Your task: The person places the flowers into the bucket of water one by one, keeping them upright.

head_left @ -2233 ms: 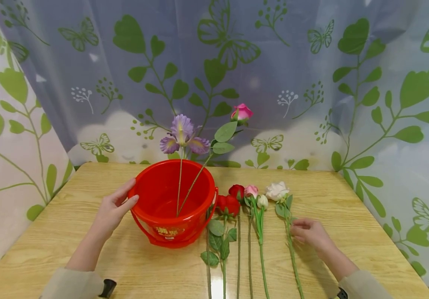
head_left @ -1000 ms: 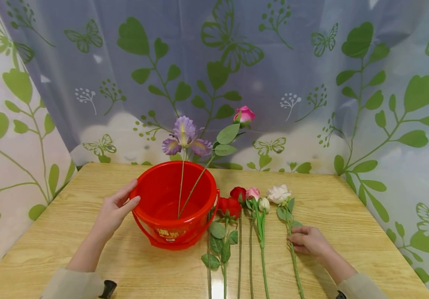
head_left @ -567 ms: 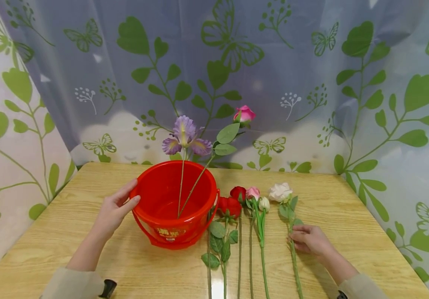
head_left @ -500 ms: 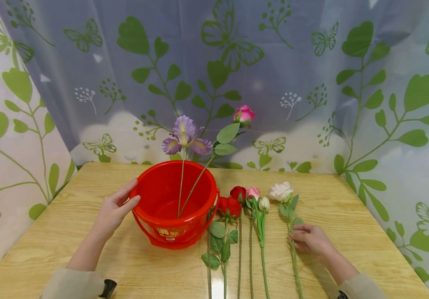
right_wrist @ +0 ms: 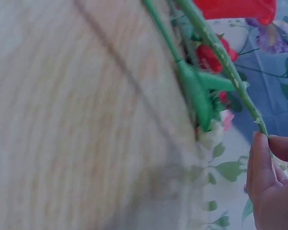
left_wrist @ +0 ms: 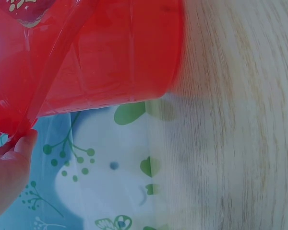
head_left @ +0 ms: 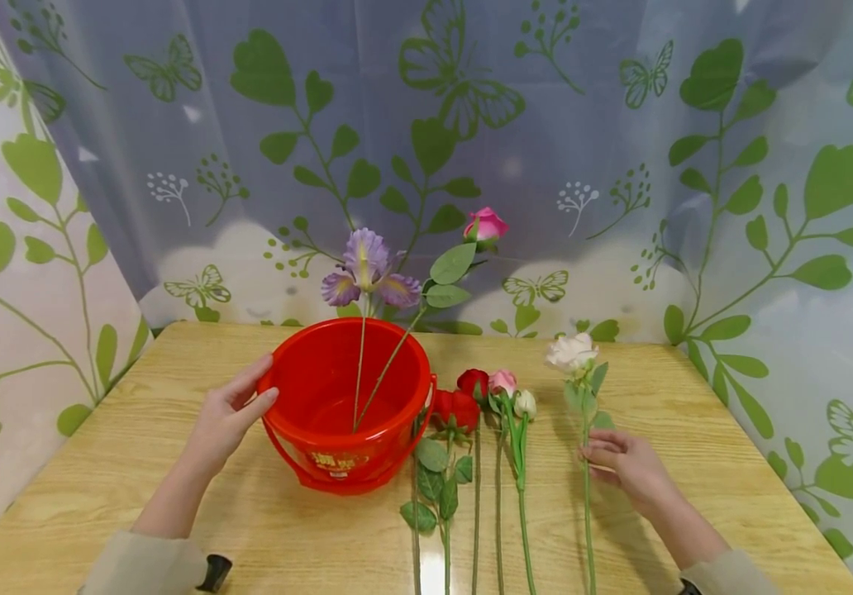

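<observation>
My left hand (head_left: 229, 426) pinches the left rim of a red bucket (head_left: 352, 471), thumb outside; the left wrist view has this hand (left_wrist: 9, 172) at the bucket's rim. A purple iris (head_left: 365, 263) and a hot-pink rose (head_left: 486, 225) lean in the bucket, blooms above its rim. At the right, my right hand (head_left: 631, 467) pinches the green stem of a white rose (head_left: 574, 354) between thumb and fingers. In the right wrist view the rose's stem (right_wrist: 225, 62) is raised off the table, its shadow below.
Between bucket and right hand lie red roses (head_left: 455, 411), a light pink rose (head_left: 502, 382) and a white tulip (head_left: 525, 405), stems toward me. Everything stands on a wooden table (head_left: 307, 545). A patterned curtain (head_left: 575, 107) hangs behind.
My right hand has closed on the white rose's stem and lifted it, the bloom shifting up and to the right. My left hand and the bucket have stayed in place.
</observation>
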`<state>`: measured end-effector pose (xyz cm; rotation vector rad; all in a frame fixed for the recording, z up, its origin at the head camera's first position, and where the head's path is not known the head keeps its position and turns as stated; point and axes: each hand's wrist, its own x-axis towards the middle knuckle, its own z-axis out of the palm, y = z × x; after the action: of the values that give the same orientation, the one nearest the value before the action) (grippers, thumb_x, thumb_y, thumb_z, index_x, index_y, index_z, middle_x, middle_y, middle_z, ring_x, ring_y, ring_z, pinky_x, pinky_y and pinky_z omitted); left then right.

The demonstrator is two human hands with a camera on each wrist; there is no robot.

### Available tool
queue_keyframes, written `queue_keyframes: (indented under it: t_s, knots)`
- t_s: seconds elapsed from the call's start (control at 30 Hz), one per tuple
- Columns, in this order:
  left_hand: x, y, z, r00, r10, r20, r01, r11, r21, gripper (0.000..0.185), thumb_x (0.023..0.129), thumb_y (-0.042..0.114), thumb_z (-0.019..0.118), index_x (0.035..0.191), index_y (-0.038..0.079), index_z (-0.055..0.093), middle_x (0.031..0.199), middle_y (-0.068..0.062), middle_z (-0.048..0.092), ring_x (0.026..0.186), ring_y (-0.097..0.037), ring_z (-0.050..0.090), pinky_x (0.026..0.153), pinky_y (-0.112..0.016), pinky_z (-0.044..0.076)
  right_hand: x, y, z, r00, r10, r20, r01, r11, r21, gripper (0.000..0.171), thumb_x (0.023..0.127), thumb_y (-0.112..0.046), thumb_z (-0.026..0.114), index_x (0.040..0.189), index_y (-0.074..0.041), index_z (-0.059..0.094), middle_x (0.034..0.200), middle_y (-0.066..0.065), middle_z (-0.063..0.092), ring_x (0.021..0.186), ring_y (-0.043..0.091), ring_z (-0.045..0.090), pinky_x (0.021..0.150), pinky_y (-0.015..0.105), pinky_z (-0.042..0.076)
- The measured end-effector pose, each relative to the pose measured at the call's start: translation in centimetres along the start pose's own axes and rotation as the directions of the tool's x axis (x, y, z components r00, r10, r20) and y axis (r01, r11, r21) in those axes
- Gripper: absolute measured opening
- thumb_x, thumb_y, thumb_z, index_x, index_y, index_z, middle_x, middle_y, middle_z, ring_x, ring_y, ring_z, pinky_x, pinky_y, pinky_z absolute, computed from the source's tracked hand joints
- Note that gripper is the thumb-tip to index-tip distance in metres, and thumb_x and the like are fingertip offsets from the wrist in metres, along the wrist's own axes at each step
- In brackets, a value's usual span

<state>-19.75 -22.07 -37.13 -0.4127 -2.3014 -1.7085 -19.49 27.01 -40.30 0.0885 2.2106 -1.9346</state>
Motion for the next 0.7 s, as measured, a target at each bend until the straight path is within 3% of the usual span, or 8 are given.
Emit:
queue_keyframes:
  t_s: [0.2, 0.53, 0.7]
  knots:
    - [0.0, 0.0, 0.0, 1.0, -0.004, 0.004, 0.004, 1.0, 0.003, 0.052, 0.088, 0.012, 0.055, 0.13, -0.01, 0.035, 0.135, -0.024, 0.032, 0.123, -0.019, 0.033, 0.083, -0.012, 0.038, -0.6, -1.7, 0.2, 0.998, -0.054, -0.007, 0.055, 0.998, 0.02, 0.052, 0.087, -0.003, 0.052, 0.126, 0.018, 0.024, 0.091, -0.001, 0.056, 0.082, 0.007, 0.058, 0.072, 0.022, 0.05]
    - [0.0, -0.2, 0.0, 1.0, 0.004, -0.004, -0.004, 1.0, -0.003, 0.051, 0.087, 0.011, 0.056, 0.13, -0.009, 0.035, 0.134, -0.025, 0.032, 0.119, -0.007, 0.035, 0.084, -0.011, 0.038, -1.6, -4.6, 0.8, 0.991, -0.129, -0.026, 0.131, 0.99, 0.047, 0.055, 0.088, -0.005, 0.054, 0.128, 0.016, 0.023, 0.092, -0.001, 0.054, 0.085, 0.007, 0.058, 0.073, 0.022, 0.05]
    - [0.0, 0.1, 0.1, 1.0, -0.007, -0.005, 0.007, 1.0, 0.0, 0.051, 0.087, 0.01, 0.056, 0.13, -0.009, 0.036, 0.135, -0.024, 0.032, 0.121, -0.013, 0.034, 0.084, -0.011, 0.037, -2.0, -5.8, 1.4, 0.984, -0.174, -0.034, 0.177, 0.978, 0.109, 0.044, 0.086, -0.008, 0.057, 0.121, 0.009, 0.035, 0.09, -0.002, 0.056, 0.086, 0.008, 0.059, 0.072, 0.022, 0.05]
